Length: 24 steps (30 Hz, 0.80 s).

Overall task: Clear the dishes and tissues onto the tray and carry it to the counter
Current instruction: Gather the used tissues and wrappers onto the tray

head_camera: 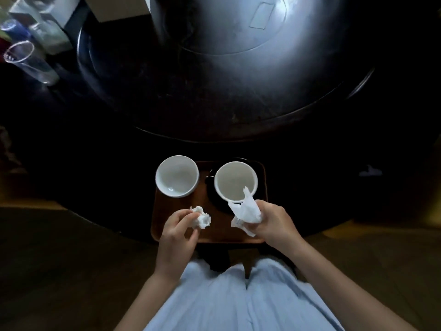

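A brown wooden tray (214, 231) lies at the near edge of the dark round table. Two white bowls stand on it: the left bowl (177, 176) at the tray's far left corner, the right bowl (235, 181) on a dark saucer (212, 199). My left hand (177, 226) is shut on a crumpled white tissue ball (201, 218) over the tray's near left part. My right hand (269, 222) grips a larger crumpled tissue (245, 211), whose tip reaches the right bowl's near rim.
A dark lazy Susan (214, 103) fills the table's middle, with a bright glare at the back. A clear glass (26, 63) and other containers (40, 25) stand at the far left. A small pale scrap (371, 173) lies on the right. My light blue clothing fills the bottom.
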{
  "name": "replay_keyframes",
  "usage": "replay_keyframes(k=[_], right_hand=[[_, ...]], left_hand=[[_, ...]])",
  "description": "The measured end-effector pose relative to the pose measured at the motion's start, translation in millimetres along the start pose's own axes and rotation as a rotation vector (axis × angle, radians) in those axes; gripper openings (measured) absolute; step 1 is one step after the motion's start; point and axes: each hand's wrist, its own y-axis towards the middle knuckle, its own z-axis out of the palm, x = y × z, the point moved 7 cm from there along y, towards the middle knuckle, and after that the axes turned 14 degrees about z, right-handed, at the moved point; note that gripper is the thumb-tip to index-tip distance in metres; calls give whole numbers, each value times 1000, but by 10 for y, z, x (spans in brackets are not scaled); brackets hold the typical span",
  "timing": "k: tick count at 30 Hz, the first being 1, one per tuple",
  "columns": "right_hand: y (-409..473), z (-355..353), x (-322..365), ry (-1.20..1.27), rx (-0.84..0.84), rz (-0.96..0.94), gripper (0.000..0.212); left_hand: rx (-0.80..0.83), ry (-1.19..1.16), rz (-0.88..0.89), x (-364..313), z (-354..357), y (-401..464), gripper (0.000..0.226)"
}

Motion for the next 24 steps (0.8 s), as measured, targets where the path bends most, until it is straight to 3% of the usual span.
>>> replay_keyframes(k=[3, 7, 14, 21, 24], right_hand=[[-13, 306, 30, -189, -110, 19, 27], [26, 610, 42, -321, -192, 21, 25], [118, 737, -18, -304, -340, 83, 30], [-93, 672, -177, -264, -453, 91, 62], [-241, 646, -227, -228, -485, 11, 65]], left_hand=[[121, 23, 8, 341, -7, -31, 41], [162, 28, 13, 585, 15, 10, 36], [218, 11, 34, 678, 216, 11, 36], [277, 80, 126, 596, 352, -62, 51], [346, 131, 120, 609, 413, -208, 60]])
